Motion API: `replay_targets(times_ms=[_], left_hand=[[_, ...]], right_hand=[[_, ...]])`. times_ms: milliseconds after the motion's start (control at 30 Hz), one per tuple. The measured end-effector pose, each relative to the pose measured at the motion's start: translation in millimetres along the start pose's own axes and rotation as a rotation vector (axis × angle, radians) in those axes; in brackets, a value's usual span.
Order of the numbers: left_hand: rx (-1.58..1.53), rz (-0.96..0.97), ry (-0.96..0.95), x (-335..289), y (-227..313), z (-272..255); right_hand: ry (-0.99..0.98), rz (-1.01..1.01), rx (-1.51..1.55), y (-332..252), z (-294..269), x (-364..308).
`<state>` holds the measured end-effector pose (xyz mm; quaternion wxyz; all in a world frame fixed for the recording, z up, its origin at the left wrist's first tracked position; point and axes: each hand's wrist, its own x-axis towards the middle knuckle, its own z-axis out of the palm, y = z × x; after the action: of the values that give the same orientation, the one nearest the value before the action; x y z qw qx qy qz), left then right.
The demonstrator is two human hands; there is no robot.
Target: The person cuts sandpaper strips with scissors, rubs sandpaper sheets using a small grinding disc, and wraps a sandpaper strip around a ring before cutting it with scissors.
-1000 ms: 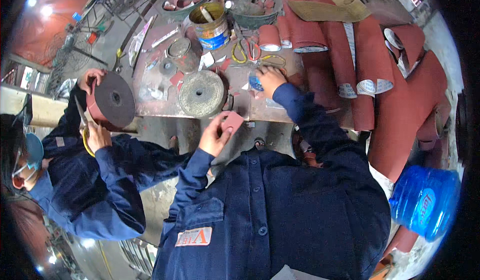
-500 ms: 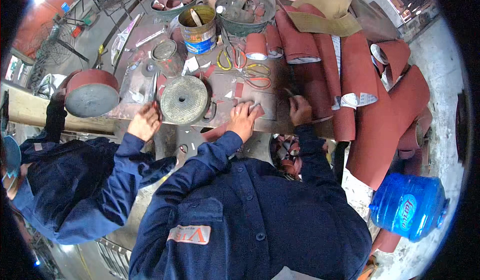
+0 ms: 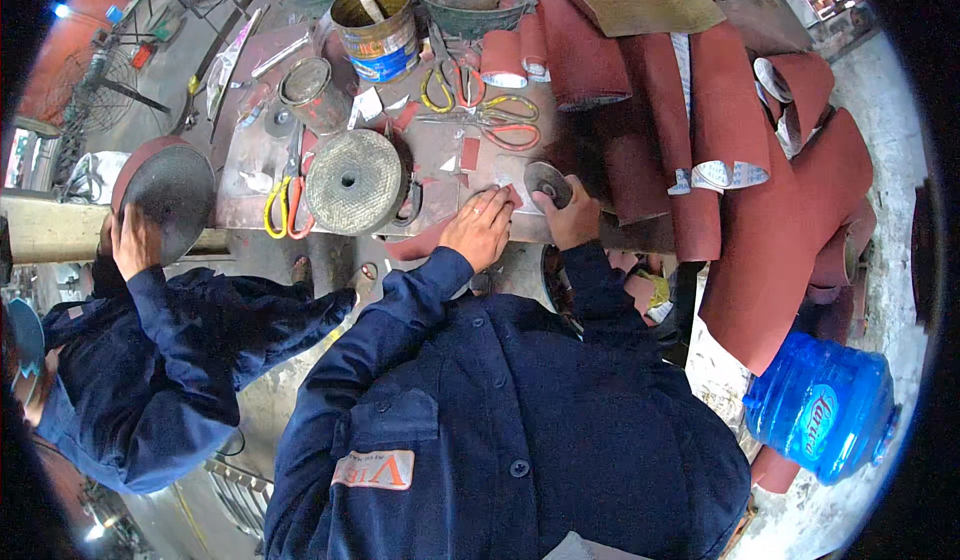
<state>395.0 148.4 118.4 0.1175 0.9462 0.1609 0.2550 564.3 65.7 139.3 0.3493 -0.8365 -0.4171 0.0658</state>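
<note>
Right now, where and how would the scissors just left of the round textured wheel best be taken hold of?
Probably by the handle loops, yellow and orange, coming from the near left. The scissors lie with their loops at the near table edge and their blades pointing away, while the textured wheel crowds their right side.

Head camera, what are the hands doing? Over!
Left hand on red-brown sandpaper strip. Right hand gripping small dark disc. Scissors lying beyond left hand.
</note>
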Motion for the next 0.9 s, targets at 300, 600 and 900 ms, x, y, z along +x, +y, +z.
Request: replay_targets(times_ms=[300,600,900], left_hand=[[0.006,0.04,-0.014,-3.3,-0.1,12.2],[0.025,-0.059,-0.038,3.5,0.1,4.6],[-0.013,-0.041,-0.001,1.2,-3.9,10.1]], right_hand=[[0.138,0.141,-0.068,-8.8,23.8,-9.8],[0.047,0.07,-0.011,-21.3,31.2,16.8],[0.07,0.121,0.046,-39.2,46.4,35.9]])
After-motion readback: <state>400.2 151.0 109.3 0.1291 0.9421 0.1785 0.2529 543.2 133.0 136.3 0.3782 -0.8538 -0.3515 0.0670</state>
